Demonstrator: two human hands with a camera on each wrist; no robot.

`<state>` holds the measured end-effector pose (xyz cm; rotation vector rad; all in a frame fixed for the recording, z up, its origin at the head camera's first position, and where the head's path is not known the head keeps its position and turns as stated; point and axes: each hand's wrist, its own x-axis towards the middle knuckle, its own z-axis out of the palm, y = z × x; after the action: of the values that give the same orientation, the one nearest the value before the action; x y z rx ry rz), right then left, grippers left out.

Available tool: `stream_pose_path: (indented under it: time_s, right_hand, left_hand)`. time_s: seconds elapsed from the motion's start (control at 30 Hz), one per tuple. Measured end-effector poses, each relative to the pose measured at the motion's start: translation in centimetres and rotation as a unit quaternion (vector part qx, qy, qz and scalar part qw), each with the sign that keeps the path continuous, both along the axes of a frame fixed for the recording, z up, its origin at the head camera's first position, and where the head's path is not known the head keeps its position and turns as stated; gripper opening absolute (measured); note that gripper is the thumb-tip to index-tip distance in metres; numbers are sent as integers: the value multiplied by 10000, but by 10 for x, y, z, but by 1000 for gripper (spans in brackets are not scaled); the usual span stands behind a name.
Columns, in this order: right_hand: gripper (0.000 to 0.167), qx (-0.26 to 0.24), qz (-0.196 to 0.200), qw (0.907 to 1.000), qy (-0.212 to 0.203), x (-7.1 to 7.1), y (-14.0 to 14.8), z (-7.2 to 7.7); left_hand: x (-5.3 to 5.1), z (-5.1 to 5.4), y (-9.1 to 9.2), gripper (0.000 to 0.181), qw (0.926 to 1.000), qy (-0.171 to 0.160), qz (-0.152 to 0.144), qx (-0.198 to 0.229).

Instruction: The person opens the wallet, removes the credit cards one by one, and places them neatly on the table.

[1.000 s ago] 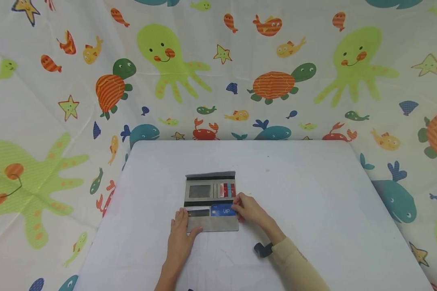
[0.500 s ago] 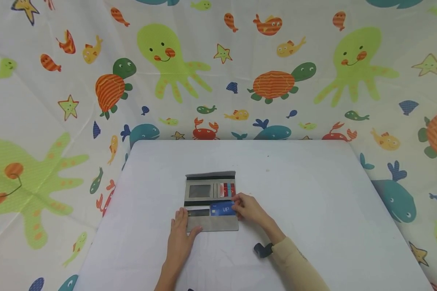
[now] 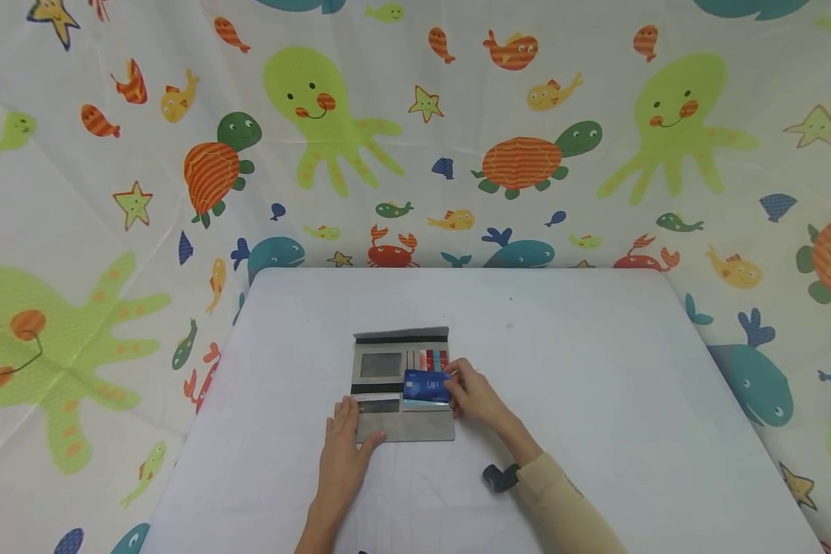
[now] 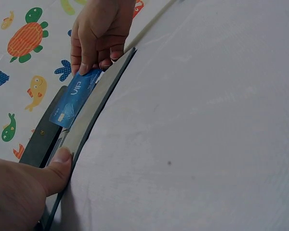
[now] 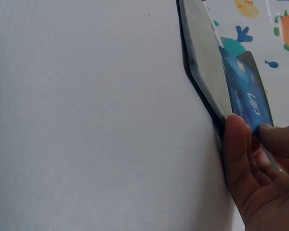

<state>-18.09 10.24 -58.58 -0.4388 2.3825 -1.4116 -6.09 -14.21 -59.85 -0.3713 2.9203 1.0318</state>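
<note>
A grey wallet (image 3: pixel 415 426) lies unfolded on the white table, with card slots and a dark window in its upper half. My right hand (image 3: pixel 476 394) pinches the right end of a blue VIP card (image 3: pixel 425 386), which stands up over the wallet's lower right pocket. In the right wrist view the thumb (image 5: pixel 278 139) presses on the card's end. My left hand (image 3: pixel 342 454) rests on the wallet's lower left edge, fingers extended; its thumb (image 4: pixel 60 168) lies on the front edge in the left wrist view. Beside the blue card, a dark-and-white card (image 3: pixel 378 405) sits in the lower left pocket.
Red-and-white cards (image 3: pixel 435 359) sit in the wallet's upper right slots. The white table (image 3: pixel 582 369) extends on all sides of the wallet. A curtain (image 3: pixel 415 154) printed with sea animals hangs behind it. A small black device (image 3: pixel 501 477) is at the right wrist.
The blue card, pinched in my right hand, has risen up and away from the lower right pocket, uncovering a pale strip beneath it. My left hand has stayed in place on the wallet.
</note>
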Motion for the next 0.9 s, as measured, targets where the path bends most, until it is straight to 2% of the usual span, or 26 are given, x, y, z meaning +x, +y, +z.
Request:
stream_pose_path:
  time_s: [0.27, 0.5, 0.63, 0.73, 0.9]
  right_hand:
    - [23, -312, -324, 9989, -90, -2, 1, -6]
    - [23, -412, -521, 9977, 90, -4, 2, -6]
    - [29, -532, -583, 9967, -182, -5, 4, -6]
    - [34, -800, -585, 9946, -323, -7, 6, -7]
    - [41, -1012, -756, 9914, -347, -9, 8, -9]
  left_hand:
    - [-1, -1, -1, 88, 10000, -69, -41, 2]
    - [0, 1, 0, 87, 10000, 39, -57, 17]
    - [1, 0, 0, 86, 9999, 84, -66, 25]
    - [1, 0, 0, 86, 9999, 81, -59, 36]
    - [2, 1, 1, 87, 10000, 73, -32, 45]
